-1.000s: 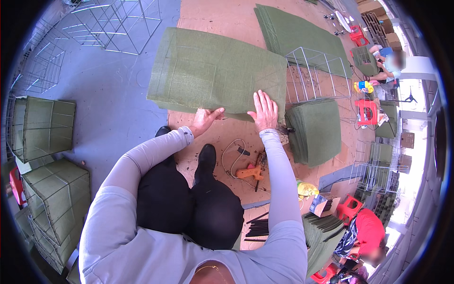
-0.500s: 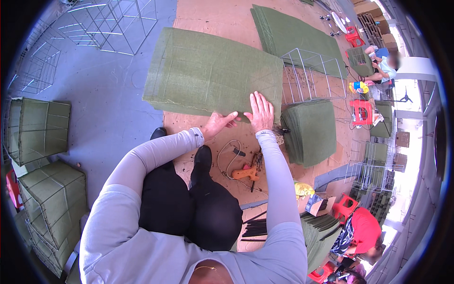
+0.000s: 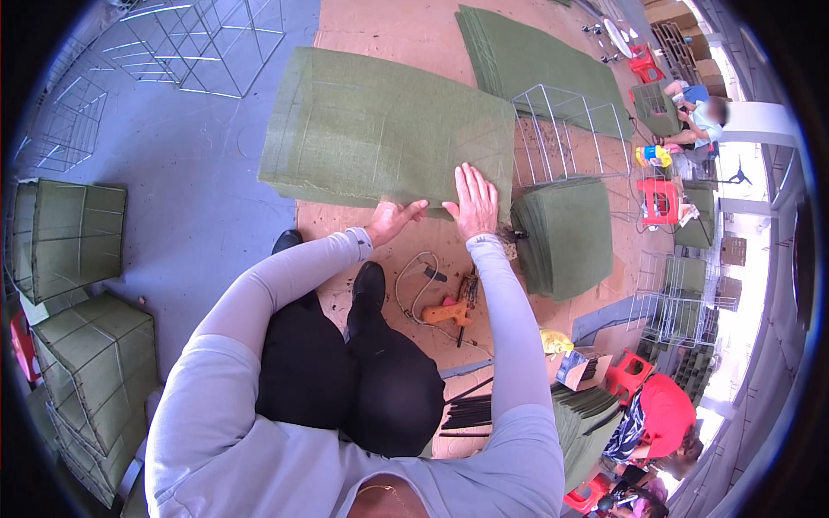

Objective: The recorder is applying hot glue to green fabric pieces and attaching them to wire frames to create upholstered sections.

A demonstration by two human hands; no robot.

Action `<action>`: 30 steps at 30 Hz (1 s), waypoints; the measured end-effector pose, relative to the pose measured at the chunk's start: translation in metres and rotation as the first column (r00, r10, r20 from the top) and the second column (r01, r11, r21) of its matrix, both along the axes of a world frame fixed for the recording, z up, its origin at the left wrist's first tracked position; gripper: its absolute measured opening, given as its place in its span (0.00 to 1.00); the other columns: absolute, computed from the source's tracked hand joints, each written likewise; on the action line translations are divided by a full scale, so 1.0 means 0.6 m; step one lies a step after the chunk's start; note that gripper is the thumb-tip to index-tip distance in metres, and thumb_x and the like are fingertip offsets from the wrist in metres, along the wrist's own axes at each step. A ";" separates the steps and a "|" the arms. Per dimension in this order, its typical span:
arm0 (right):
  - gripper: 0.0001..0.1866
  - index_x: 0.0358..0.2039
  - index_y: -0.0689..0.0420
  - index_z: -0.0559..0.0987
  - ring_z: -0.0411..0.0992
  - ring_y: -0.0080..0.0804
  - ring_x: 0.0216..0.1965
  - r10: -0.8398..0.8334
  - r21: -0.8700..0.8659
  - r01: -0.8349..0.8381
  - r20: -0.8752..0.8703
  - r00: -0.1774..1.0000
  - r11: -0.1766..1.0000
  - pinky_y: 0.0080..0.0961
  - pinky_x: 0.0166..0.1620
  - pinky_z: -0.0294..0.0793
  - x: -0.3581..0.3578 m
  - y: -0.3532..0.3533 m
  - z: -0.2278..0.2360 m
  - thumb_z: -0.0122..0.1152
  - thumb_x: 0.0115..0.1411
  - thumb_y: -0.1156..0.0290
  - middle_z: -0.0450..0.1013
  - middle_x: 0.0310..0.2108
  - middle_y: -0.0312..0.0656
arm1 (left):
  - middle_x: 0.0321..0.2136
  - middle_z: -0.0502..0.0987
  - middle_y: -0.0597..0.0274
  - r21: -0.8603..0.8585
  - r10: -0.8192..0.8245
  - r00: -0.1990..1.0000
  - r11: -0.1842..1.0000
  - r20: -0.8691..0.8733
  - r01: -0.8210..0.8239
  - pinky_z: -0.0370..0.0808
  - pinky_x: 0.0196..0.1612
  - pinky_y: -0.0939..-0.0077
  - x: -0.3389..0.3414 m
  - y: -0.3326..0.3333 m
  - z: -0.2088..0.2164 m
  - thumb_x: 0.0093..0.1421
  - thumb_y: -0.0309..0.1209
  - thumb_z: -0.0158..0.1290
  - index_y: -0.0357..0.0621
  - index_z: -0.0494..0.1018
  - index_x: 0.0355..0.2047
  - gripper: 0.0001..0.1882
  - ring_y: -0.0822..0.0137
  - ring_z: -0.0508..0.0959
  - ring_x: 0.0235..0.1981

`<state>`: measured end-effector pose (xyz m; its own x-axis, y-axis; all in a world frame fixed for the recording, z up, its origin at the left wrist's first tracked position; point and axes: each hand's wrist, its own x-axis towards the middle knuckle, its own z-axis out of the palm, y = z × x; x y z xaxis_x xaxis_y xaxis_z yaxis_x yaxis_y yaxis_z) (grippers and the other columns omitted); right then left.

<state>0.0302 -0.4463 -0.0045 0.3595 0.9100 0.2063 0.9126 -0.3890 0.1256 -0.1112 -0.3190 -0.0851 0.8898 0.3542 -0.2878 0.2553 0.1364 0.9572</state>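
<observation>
A large stack of green fabric sheets (image 3: 371,129) lies in front of me, its near edge facing my body. My right hand (image 3: 475,200) is flat on the top sheet by the near right corner, fingers stretched out. At the near edge, my left hand (image 3: 393,222) pinches the fabric, thumb along the rim; its other fingers are mostly hidden. The two thumbs point toward each other, a small gap between them. Below my hands, an orange-handled tool (image 3: 446,312) with a pale cord rests on the cardboard (image 3: 406,341).
Another green stack (image 3: 566,240) sits to the right, a wire frame (image 3: 574,138) behind it. A larger green pile (image 3: 544,69) lies farther back. Fabric-covered frames (image 3: 95,371) stand at left, bare wire frames (image 3: 203,43) beyond. Two people work at right near red stools (image 3: 658,200).
My left hand's fingers, visible below the thumb before, have drawn in against the fabric edge. The right hand stays flat in place. The whole view has shifted slightly.
</observation>
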 end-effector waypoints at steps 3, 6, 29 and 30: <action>0.43 0.60 0.56 0.58 0.54 0.37 0.60 0.039 0.099 -0.033 -0.057 0.998 0.995 0.40 0.58 0.52 -0.020 0.016 0.011 0.55 0.48 0.45 0.55 0.60 0.43 | 0.26 0.79 0.57 -0.116 0.066 0.986 0.992 0.150 -0.048 0.74 0.34 0.75 0.000 0.000 0.009 0.59 0.47 0.49 0.36 0.76 0.31 0.22 0.70 0.78 0.29; 0.45 0.60 0.56 0.56 0.54 0.38 0.61 0.092 0.195 -0.068 -0.120 0.988 0.978 0.41 0.59 0.52 -0.048 0.064 0.013 0.57 0.46 0.45 0.54 0.61 0.43 | 0.26 0.79 0.58 -0.094 0.065 0.993 0.994 0.098 -0.056 0.74 0.33 0.74 -0.012 0.000 0.009 0.59 0.44 0.51 0.35 0.76 0.31 0.20 0.70 0.77 0.29; 0.44 0.59 0.57 0.58 0.55 0.35 0.60 0.053 0.090 -0.050 -0.025 0.998 0.995 0.39 0.57 0.55 -0.035 0.063 -0.003 0.50 0.49 0.41 0.58 0.59 0.42 | 0.31 0.80 0.57 0.016 -0.070 0.995 0.997 -0.070 0.071 0.70 0.48 0.77 -0.062 0.061 0.047 0.60 0.57 0.40 0.38 0.78 0.34 0.32 0.68 0.78 0.38; 0.44 0.59 0.57 0.58 0.55 0.35 0.60 0.058 0.094 -0.056 -0.019 0.998 0.994 0.39 0.57 0.55 -0.035 0.065 -0.002 0.50 0.49 0.41 0.58 0.59 0.42 | 0.32 0.80 0.58 0.010 -0.073 0.995 0.997 -0.067 0.074 0.69 0.49 0.77 -0.061 0.062 0.038 0.60 0.57 0.39 0.39 0.78 0.35 0.33 0.68 0.78 0.39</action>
<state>0.0090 -0.4071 -0.0054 0.3126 0.9064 0.2841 0.9359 -0.3450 0.0709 -0.1478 -0.2819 -0.0624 0.8925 0.2924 -0.3435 0.3275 0.1035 0.9392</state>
